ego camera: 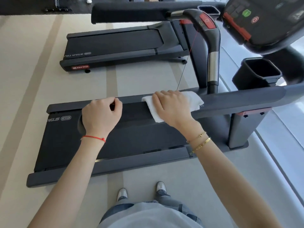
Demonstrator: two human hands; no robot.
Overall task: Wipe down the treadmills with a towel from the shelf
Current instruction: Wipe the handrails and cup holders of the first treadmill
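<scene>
I stand beside a dark grey treadmill (65, 145) with a black belt. Its near handrail (238, 99) runs from the right edge across in front of me. A white towel (195, 100) is draped over this rail, and my right hand (171, 107) presses down on it with fingers curled over the top. Further left on the same rail, my left hand (102, 114) is closed around the rounded end. The far handrail (131, 12) crosses the top of the view.
A second treadmill (115, 41) stands parallel beyond, across a strip of beige floor. The console (263, 22) with a green and a red button hangs at top right, a black cup holder (258, 73) below it. A thin safety cord (184, 69) dangles nearby.
</scene>
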